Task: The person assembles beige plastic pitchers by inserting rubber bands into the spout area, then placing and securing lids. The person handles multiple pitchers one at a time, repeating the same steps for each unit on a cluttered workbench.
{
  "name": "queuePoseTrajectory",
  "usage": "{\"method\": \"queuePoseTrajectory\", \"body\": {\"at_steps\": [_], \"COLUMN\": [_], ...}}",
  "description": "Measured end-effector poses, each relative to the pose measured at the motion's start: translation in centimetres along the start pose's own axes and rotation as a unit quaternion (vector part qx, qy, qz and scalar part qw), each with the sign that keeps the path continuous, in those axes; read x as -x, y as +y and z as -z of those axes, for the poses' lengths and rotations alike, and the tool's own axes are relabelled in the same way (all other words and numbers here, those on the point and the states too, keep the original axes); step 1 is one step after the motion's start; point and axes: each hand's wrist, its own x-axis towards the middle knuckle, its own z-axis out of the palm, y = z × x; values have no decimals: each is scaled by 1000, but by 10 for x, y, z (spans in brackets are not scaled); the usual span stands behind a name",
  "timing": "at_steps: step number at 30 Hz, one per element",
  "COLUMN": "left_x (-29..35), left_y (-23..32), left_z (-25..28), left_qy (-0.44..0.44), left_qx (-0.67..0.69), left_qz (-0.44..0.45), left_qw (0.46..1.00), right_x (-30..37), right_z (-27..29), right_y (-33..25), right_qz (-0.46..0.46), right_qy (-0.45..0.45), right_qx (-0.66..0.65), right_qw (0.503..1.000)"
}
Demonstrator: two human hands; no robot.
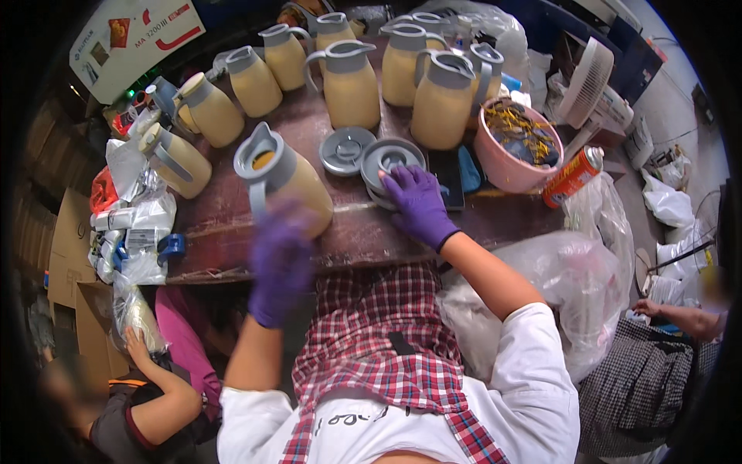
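Note:
My left hand (280, 267), in a purple glove, is smeared by motion beside the lower part of a cream jug (297, 193) with a grey collar and handle. Whether its fingers touch the jug cannot be made out. That jug is without a lid and shows an orange-yellow spot inside its mouth. My right hand (417, 203), also gloved in purple, has its fingers closed over the near side of a round grey lid (393, 157), which lies on top of a stack. Another grey lid (348, 148) lies just left of it on the dark red table (212, 243).
Several cream jugs (352, 93) stand across the back. At right are a pink basket (502, 166) of yellow ties, an orange spray can (573, 176) and a white fan (589, 81). Plastic bags (556, 286) hang at the front right. Co-workers sit left and right; one person's hand (137, 348) touches a bagged jug.

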Motion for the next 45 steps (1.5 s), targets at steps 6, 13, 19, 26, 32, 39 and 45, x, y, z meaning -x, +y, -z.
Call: {"method": "queuePoseTrajectory", "body": {"at_steps": [6,13,19,26,32,39,45], "left_x": [20,29,6,34,41,47,46], "left_y": [-52,-119,-85,-67,-58,-73,-71], "left_z": [-138,-181,-164,-166,-152,-166,-155], "left_qy": [-17,-104,21,-65,-98,-142,-146], "left_qx": [12,-318,-204,-77,-120,-114,-99], "left_qz": [168,233,125,13,65,87,123], "left_qw": [986,913,971,995,986,979,977], "right_x": [-9,-11,-3,-7,-74,-259,-372], "right_z": [-4,43,48,30,40,29,-29], "right_y": [17,23,28,26,33,98,158], "right_qz": [25,-57,-105,-63,1,7,-101], "right_qy": [-14,104,183,209,259,277,140], "right_qx": [13,-127,-231,-236,-231,-137,61], "right_qw": [1000,985,950,947,938,951,983]}}
